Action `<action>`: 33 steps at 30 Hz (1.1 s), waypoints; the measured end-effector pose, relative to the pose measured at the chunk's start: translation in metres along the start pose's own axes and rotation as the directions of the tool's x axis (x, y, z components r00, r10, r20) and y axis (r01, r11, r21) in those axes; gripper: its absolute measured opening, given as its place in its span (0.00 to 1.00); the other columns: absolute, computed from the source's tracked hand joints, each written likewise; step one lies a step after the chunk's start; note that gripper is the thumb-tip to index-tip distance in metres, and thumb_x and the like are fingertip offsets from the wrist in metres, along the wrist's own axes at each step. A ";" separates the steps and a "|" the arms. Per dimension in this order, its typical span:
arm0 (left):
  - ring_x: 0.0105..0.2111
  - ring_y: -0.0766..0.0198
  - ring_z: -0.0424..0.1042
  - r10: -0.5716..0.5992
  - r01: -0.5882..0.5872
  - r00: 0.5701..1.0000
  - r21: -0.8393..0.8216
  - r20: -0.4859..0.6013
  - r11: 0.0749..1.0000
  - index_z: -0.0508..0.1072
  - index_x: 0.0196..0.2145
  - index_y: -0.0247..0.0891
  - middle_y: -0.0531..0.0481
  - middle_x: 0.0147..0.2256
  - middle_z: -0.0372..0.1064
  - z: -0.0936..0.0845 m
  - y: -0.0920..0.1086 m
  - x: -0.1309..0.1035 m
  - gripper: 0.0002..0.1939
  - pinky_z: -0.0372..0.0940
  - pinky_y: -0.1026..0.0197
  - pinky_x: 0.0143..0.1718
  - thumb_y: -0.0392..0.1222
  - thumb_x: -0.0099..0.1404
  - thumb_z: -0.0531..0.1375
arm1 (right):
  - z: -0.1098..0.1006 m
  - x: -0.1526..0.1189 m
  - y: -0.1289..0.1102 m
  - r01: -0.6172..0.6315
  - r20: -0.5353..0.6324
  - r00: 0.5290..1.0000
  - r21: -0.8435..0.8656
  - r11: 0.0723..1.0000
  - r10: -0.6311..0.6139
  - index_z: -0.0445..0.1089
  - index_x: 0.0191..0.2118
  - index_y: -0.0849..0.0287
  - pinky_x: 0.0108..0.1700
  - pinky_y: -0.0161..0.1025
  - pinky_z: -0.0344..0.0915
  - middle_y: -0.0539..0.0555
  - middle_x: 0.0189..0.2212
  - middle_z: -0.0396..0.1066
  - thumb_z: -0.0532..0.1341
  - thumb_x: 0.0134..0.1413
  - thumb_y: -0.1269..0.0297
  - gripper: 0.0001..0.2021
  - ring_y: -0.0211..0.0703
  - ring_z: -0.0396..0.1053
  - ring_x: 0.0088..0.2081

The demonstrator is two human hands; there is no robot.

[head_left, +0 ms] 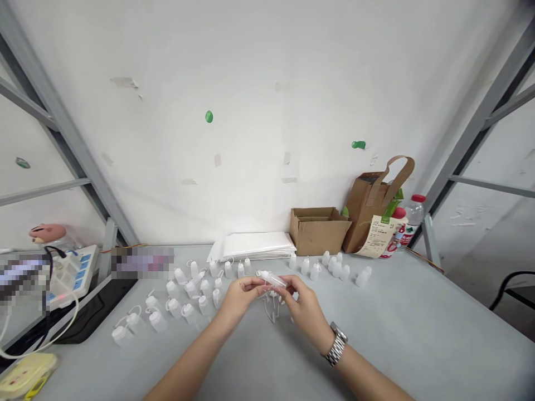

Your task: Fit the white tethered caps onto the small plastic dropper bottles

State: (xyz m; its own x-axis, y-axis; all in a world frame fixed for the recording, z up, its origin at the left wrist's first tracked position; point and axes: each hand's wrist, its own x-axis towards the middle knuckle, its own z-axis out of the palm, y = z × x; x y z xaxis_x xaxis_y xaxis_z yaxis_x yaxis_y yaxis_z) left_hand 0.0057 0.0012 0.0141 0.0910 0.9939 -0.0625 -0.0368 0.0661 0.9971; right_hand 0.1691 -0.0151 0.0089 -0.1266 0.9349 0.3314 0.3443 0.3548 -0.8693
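A small translucent white bottle (276, 280) lies sideways between my two hands, above the middle of the grey table. The fingertips of my left hand (243, 294) close on its capped left end. My right hand (303, 301), with a metal watch on the wrist, pinches the bottle's right end. Under and behind my hands are loose white looped pieces (271, 312), partly hidden. Many similar bottles stand to the left, among them one with a looped strap (157, 320). Several more bottles (336, 267) stand to the right.
White flat packs (254, 245) lie against the wall, beside an open cardboard box (320, 236). A brown paper bag (363, 211) and a red-capped plastic bottle (413, 214) stand at the back right. A black tablet-like panel (96, 312), a power strip and cables lie left.
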 end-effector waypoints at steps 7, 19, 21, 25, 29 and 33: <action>0.29 0.59 0.71 0.084 -0.086 0.995 0.038 0.051 0.996 0.73 0.21 0.38 0.49 0.24 0.73 -0.001 0.006 -0.004 0.09 0.62 0.59 0.36 0.46 0.46 0.65 | -0.001 0.001 0.005 0.016 -0.081 0.996 -0.099 0.995 -0.024 0.68 0.35 0.59 0.32 0.36 0.63 0.52 0.26 0.70 0.56 0.55 0.60 0.08 0.42 0.66 0.28; 0.38 0.51 0.72 -0.046 0.047 0.999 -0.101 0.016 0.994 0.77 0.29 0.35 0.43 0.31 0.76 -0.004 0.013 -0.005 0.19 0.59 0.53 0.47 0.55 0.54 0.58 | 0.002 -0.003 0.012 0.343 -0.043 0.916 -0.432 0.834 -0.399 0.65 0.40 0.60 0.37 0.42 0.60 0.53 0.28 0.69 0.53 0.59 0.66 0.07 0.43 0.65 0.30; 0.37 0.51 0.72 -0.064 0.065 0.998 -0.101 0.006 0.993 0.77 0.29 0.35 0.44 0.31 0.76 -0.004 0.012 -0.005 0.18 0.60 0.53 0.47 0.54 0.52 0.61 | 0.003 -0.004 0.011 0.401 -0.012 0.886 -0.483 0.779 -0.464 0.64 0.41 0.61 0.38 0.42 0.58 0.53 0.28 0.69 0.52 0.59 0.68 0.06 0.43 0.65 0.30; 0.37 0.54 0.72 -0.086 0.089 0.996 -0.090 0.037 0.992 0.77 0.29 0.35 0.44 0.31 0.76 -0.006 0.007 -0.003 0.15 0.60 0.55 0.45 0.50 0.50 0.63 | 0.006 -0.005 0.011 0.468 0.036 0.839 -0.557 0.686 -0.543 0.64 0.40 0.62 0.39 0.43 0.55 0.55 0.29 0.70 0.50 0.60 0.71 0.07 0.43 0.65 0.32; 0.35 0.56 0.71 -0.078 0.081 0.996 -0.080 0.038 0.993 0.77 0.30 0.35 0.45 0.30 0.76 -0.009 0.000 0.000 0.14 0.60 0.55 0.43 0.48 0.49 0.64 | 0.007 -0.007 0.011 0.456 0.037 0.857 -0.522 0.721 -0.515 0.66 0.40 0.63 0.40 0.44 0.54 0.55 0.29 0.70 0.50 0.60 0.70 0.08 0.43 0.65 0.31; 0.36 0.55 0.71 -0.028 0.031 0.998 -0.063 0.047 0.998 0.77 0.29 0.36 0.45 0.32 0.76 -0.007 -0.001 -0.001 0.13 0.60 0.55 0.43 0.48 0.50 0.63 | 0.008 -0.006 0.008 0.170 0.040 0.985 -0.234 0.957 -0.166 0.67 0.35 0.61 0.37 0.41 0.57 0.54 0.26 0.69 0.53 0.58 0.58 0.12 0.43 0.63 0.30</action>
State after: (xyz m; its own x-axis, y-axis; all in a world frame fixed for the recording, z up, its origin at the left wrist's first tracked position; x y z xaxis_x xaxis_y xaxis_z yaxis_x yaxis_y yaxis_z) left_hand -0.0018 0.0005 0.0130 0.1386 0.9864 -0.0886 -0.0962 0.1025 0.9901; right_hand 0.1651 -0.0182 -0.0035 -0.2191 0.8626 0.4559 0.5253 0.4981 -0.6900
